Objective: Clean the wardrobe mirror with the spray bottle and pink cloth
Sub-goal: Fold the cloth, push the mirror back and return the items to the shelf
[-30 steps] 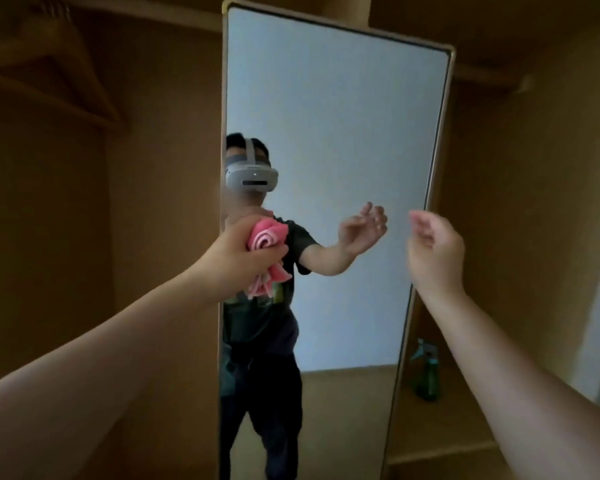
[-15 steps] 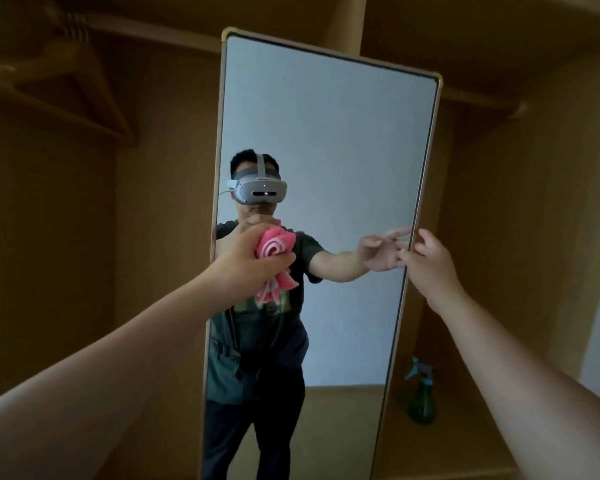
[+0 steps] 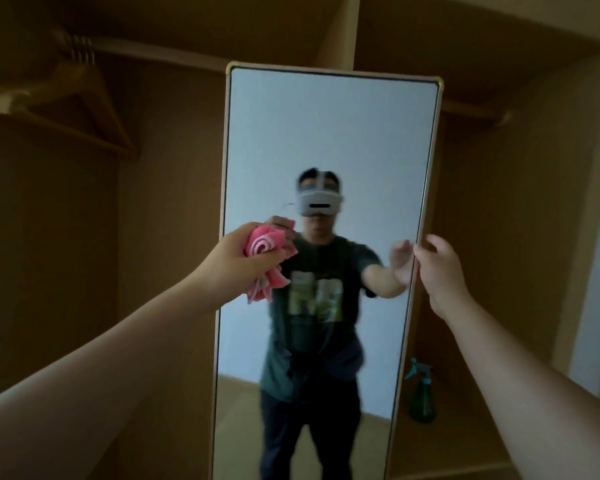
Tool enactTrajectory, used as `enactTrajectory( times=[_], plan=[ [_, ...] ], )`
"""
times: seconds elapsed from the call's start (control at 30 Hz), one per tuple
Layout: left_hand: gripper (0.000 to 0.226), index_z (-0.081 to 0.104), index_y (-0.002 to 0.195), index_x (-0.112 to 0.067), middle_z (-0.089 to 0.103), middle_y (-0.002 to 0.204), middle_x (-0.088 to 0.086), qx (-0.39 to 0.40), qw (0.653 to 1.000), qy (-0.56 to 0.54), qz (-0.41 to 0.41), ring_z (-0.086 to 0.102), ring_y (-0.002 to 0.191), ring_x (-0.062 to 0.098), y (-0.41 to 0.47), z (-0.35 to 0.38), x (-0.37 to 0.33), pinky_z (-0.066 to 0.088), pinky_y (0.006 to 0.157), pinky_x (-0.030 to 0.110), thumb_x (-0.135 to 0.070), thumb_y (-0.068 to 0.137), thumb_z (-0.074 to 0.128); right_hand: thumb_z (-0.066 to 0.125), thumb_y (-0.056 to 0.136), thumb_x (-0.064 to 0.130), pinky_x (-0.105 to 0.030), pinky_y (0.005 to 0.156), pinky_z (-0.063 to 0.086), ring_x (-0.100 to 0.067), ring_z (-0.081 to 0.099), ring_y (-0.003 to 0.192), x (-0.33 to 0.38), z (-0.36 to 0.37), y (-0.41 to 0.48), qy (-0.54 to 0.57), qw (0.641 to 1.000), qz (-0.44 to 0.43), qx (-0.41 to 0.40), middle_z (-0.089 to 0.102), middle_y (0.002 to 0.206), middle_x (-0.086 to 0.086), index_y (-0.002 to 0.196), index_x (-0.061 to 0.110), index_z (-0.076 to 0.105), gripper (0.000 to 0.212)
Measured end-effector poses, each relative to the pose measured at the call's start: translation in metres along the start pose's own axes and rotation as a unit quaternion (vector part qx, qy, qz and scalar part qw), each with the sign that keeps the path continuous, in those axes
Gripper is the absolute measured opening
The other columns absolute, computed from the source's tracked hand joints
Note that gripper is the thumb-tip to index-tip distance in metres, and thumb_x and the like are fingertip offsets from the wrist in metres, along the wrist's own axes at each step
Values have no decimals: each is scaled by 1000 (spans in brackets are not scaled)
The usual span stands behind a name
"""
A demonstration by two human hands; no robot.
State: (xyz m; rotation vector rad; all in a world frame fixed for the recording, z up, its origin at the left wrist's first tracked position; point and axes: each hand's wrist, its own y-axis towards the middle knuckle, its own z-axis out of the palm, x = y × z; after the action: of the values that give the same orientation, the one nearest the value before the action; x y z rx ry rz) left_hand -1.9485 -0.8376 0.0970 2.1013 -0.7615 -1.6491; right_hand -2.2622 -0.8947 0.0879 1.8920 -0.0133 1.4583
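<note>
Domestic setting, interior of a built-in wooden wardrobe; indicated by brown panel walls (image 3: 499, 237), hanging rail (image 3: 146, 51) with wooden coat hanger (image 3: 84, 98), full-length framed mirror (image 3: 329, 140), low shelf (image 3: 440, 441) carrying green spray bottle (image 3: 420, 393).

Wooden hanger (image 3: 80, 109) on rail (image 3: 160, 51) upper left, brown wardrobe panels (image 3: 499, 202)

The right hand (image 3: 437, 268), loose in the air a second ago, has reached the mirror (image 3: 329, 140) and now grips its right edge. The left hand (image 3: 236, 261) with the cloth (image 3: 265, 251) has drifted off to the mirror's left edge. The whole top of the frame has come into sight.
</note>
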Motion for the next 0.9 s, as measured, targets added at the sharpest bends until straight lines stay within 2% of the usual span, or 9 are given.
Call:
enactTrajectory(
  times=[0.1, 0.13, 0.17, 0.23, 0.3, 0.37, 0.53, 0.63, 0.9],
  plan=[
    [23, 58, 110, -13, 73, 85, 10, -8, 1000, -4, 1, 74, 72, 23, -1, -5, 1, 56, 56, 23, -13, 89, 67, 34, 104, 32, -36, 110, 37, -14, 44, 126, -2, -8, -28, -80, 988, -132, -16, 47, 139, 0, 151, 21, 27, 49],
    [22, 58, 110, -13, 72, 83, 11, -8, 1000, -9, 0, 74, 71, 23, -2, -6, 2, 56, 55, 22, -13, 90, 67, 34, 104, 30, -29, 111, 33, -11, 43, 128, -1, -9, -39, -86, 980, -178, -26, 46, 142, 2, 152, 23, 26, 49],
    [22, 58, 110, -14, 72, 81, 9, -5, 1000, -10, 0, 74, 70, 23, -3, -7, 2, 55, 54, 21, -13, 90, 66, 35, 104, 27, -19, 107, 34, -6, 45, 126, 1, -7, -49, -89, 971, -221, -36, 48, 140, 3, 152, 24, 26, 48],
    [24, 57, 110, -19, 72, 81, 2, 7, 1000, -8, -8, 74, 72, 20, -5, -8, 4, 55, 56, 20, -18, 88, 68, 41, 102, 20, -3, 82, 39, -2, 56, 97, 8, -3, -66, -102, 947, -299, -52, 57, 112, 1, 150, 18, 30, 49],
    [27, 57, 109, -26, 71, 85, -1, 11, 1000, -8, -23, 74, 75, 17, -6, -10, 6, 56, 58, 19, -24, 86, 69, 43, 99, 15, -7, 65, 40, -4, 51, 74, 17, 2, -79, -124, 920, -366, -64, 52, 90, -1, 146, 7, 36, 48],
    [26, 57, 108, -28, 70, 88, 1, 14, 999, -10, -30, 74, 76, 16, -6, -12, 7, 56, 59, 19, -25, 85, 69, 46, 98, 11, -9, 61, 40, -7, 50, 70, 26, 7, -88, -137, 898, -413, -67, 53, 84, -6, 141, -2, 42, 46],
    [24, 55, 110, -24, 69, 90, 6, 19, 999, 11, -23, 74, 74, 16, -4, -19, 3, 56, 55, 22, -19, 89, 66, 49, 97, 10, -35, 53, 51, -21, 56, 66, 41, 26, -101, -148, 871, -462, -75, 59, 79, -12, 135, -7, 48, 42],
    [21, 56, 109, -19, 71, 79, 8, 14, 1000, 9, -9, 74, 71, 20, -4, -25, 2, 59, 54, 30, -16, 91, 65, 51, 96, 9, -33, 50, 47, -17, 52, 63, 47, 37, -106, -176, 846, -492, -104, 57, 72, -10, 132, -7, 51, 40],
    [23, 55, 108, -22, 71, 80, 7, -13, 999, -20, -28, 74, 70, 20, -4, -39, 5, 56, 51, 25, -18, 89, 67, 51, 97, 17, -30, 47, 44, -16, 50, 62, 58, 61, -120, -257, 820, -491, -145, 59, 71, -7, 131, -2, 57, 39]
  ],
)
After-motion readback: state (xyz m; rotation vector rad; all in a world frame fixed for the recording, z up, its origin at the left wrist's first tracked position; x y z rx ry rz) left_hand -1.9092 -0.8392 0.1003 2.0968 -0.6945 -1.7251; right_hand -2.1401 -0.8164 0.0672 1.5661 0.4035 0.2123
